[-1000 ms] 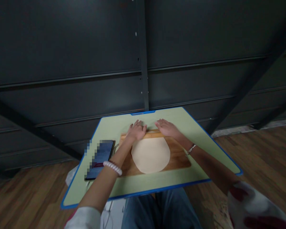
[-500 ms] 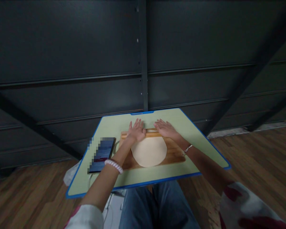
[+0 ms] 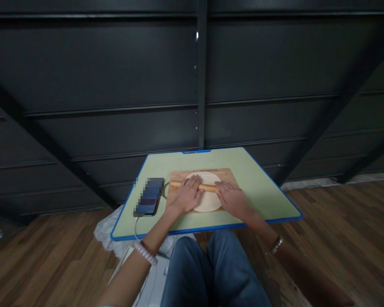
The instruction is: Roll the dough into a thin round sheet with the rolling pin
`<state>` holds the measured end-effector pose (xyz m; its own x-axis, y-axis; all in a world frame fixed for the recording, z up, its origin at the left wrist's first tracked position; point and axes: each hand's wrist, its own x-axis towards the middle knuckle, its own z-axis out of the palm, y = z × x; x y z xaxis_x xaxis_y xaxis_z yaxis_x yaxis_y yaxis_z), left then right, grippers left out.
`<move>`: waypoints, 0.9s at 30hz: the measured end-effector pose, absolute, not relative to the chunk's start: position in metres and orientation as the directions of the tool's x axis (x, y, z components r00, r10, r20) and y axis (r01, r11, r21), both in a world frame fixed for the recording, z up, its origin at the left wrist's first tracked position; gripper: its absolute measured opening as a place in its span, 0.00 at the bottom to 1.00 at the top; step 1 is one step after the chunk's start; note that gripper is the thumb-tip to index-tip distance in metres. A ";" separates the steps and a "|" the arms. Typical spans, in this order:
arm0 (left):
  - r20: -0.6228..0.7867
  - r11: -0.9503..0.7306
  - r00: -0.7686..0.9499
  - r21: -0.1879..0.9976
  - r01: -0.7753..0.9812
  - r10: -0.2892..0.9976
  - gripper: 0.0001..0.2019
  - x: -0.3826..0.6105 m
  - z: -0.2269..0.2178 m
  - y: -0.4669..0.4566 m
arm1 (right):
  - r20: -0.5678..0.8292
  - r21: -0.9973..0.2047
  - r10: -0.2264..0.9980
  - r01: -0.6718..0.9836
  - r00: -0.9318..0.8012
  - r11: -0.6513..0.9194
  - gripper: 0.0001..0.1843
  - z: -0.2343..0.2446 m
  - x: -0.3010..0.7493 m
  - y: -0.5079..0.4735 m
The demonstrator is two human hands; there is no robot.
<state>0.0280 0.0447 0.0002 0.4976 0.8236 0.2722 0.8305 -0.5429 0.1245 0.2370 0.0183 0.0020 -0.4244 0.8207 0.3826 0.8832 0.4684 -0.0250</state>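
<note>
**Rolling pin (image 3: pixel 208 188) laid across a round of dough (image 3: pixel 208 204) under both grips**

The left grip (image 3: pixel 187 194) is set palm down over the rolling pin, with the fingers stretched forward across the wood rather than curled around it. The right grip (image 3: pixel 232 198) is placed in the same wide, flat way over the pin's other end, which is hidden beneath it. Between the two, a short length of the pin is left bare, and its left end is seen jutting out past the left grip.

The dough, thin and pale, is crossed from side to side by the pin, and is seen both in front of it and behind it. It is carried by a wooden board (image 3: pixel 176 175), which is rested on a pale green surface (image 3: pixel 259 187) edged in blue.

To the left of the board, a phone (image 3: pixel 152 197) is laid on the surface, its picture partly blurred into blocks. A cable (image 3: pixel 135 228) is run from its near end over the edge.

A pale beaded band (image 3: pixel 145 253) is worn on the left wrist and a metal bracelet (image 3: pixel 277 246) on the right. Jeans (image 3: pixel 187 273) are seen below the near edge, and the far side is backed by a dark panelled wall (image 3: pixel 115 68).
</note>
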 end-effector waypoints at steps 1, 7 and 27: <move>0.283 -0.550 0.500 0.138 0.823 0.819 0.25 0.027 0.000 0.039 | 0.384 -0.031 0.823 0.886 -0.418 0.463 0.21 0.003 0.236 0.010; 0.270 -0.587 0.531 0.210 0.782 0.803 0.23 0.020 0.004 0.019 | 0.398 0.043 0.820 0.901 -0.412 0.432 0.21 0.001 0.227 -0.019; 0.342 -0.620 0.530 0.259 0.741 0.776 0.21 0.000 -0.001 -0.013 | 0.502 0.071 0.809 0.947 -0.306 0.314 0.23 -0.019 0.228 -0.071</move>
<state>0.0002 -0.0129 -0.0007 0.5296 0.7762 0.3421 0.7411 -0.6196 0.2585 0.2283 -0.0714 -0.0194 -0.3060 0.8092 0.5016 0.9468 0.3139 0.0711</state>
